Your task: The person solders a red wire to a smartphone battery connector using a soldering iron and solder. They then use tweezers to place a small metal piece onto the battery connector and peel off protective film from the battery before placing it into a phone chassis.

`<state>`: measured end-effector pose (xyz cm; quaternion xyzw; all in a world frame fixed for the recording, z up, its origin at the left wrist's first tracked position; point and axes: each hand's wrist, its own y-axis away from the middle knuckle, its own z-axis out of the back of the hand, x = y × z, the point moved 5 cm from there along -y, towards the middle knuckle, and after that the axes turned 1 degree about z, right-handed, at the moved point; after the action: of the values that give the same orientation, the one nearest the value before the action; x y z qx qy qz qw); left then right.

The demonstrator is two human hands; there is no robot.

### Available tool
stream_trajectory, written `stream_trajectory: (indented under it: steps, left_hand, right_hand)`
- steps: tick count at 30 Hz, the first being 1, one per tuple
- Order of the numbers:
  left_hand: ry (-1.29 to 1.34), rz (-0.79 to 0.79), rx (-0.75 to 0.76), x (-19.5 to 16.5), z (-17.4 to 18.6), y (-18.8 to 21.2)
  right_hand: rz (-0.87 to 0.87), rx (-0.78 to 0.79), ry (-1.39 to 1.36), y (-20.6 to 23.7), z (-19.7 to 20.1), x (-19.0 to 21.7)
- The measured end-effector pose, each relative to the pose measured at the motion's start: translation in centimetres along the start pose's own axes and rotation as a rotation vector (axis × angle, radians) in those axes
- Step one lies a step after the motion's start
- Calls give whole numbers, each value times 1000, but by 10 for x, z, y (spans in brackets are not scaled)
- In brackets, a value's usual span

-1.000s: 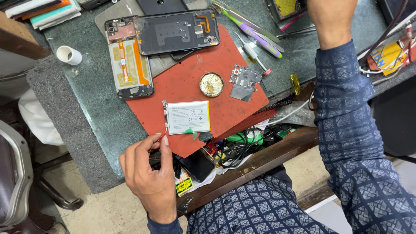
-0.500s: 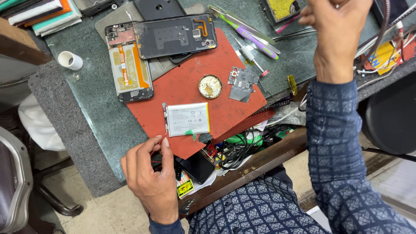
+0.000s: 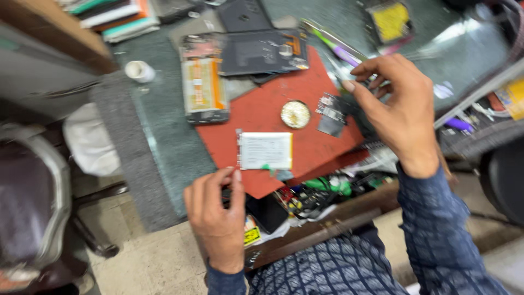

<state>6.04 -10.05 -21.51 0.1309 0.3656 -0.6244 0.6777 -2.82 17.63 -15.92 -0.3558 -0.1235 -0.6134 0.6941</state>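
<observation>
My left hand (image 3: 215, 213) rests at the near edge of a red mat (image 3: 262, 109), fingers curled, its index tip at the mat's edge just left of a flat white battery (image 3: 266, 151). Something dark lies under the fingers; whether the hand grips it is unclear. My right hand (image 3: 401, 106) hovers over the mat's right side with fingers apart and nothing visible in them, next to small grey circuit parts (image 3: 330, 114). A round pale disc (image 3: 295, 114) sits in the middle of the mat.
An opened phone frame with orange parts (image 3: 203, 90) and a dark phone body (image 3: 262, 52) lie at the mat's far edge. Thin tools (image 3: 333, 46), a white cap (image 3: 139, 71) and stacked books (image 3: 117, 16) are further back. A drawer of tangled wires (image 3: 322, 188) is open below; a chair (image 3: 33, 207) stands left.
My right hand has come down from the far right of the bench to just over the mat's right side. The left hand has stayed at the mat's near edge.
</observation>
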Motion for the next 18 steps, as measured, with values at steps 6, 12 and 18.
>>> stream_trajectory:
  steps: [6,12,18]
  left_hand:
    - [42,-40,-50,5,7,-5]
    - [43,-94,-97,5,16,-8]
    - [12,-137,-95,9,18,-10]
  right_hand:
    - [327,13,-151,-44,-25,78]
    - [650,-3,-152,-105,-61,124]
    - [486,100,-388,-136,-71,105]
